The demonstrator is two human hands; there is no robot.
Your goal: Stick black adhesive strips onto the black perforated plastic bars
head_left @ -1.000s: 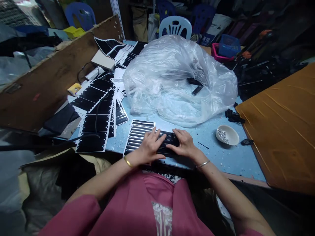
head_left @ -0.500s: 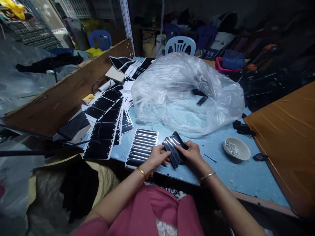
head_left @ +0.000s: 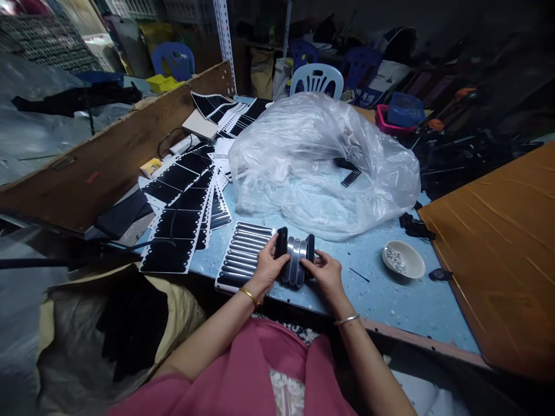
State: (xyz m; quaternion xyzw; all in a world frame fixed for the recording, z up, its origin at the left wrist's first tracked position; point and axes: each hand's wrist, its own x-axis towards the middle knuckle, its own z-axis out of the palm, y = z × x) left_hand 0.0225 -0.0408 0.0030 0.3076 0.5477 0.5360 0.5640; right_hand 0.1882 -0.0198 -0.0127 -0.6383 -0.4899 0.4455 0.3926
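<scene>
Between my two hands is a bunch of glossy black strips (head_left: 296, 260) with rounded ends and a small hole near each end, standing roughly side by side. My left hand (head_left: 269, 264) pinches the bunch from the left, thumb in front. From the right, my right hand (head_left: 324, 270) grips it with thumb and fingers. Just left of them lies a white sheet (head_left: 247, 254) bearing a row of similar black strips. A thin dark stick (head_left: 359, 274) rests on the table right of my right hand, and a white bowl (head_left: 404, 260) holds small shiny metal pieces.
A large clear plastic bag (head_left: 303, 156) covers the middle of the blue table (head_left: 342, 300). Fanned sheets of black pieces (head_left: 173, 237) lie left, by a wooden board (head_left: 108, 150). An open sack (head_left: 182, 306) stands below. An orange-brown panel (head_left: 498, 248) borders the right.
The black strips, tilted and uneven before, now stand more upright and aligned between my hands. My right hand has shifted to the bunch's right side. The view has turned slightly.
</scene>
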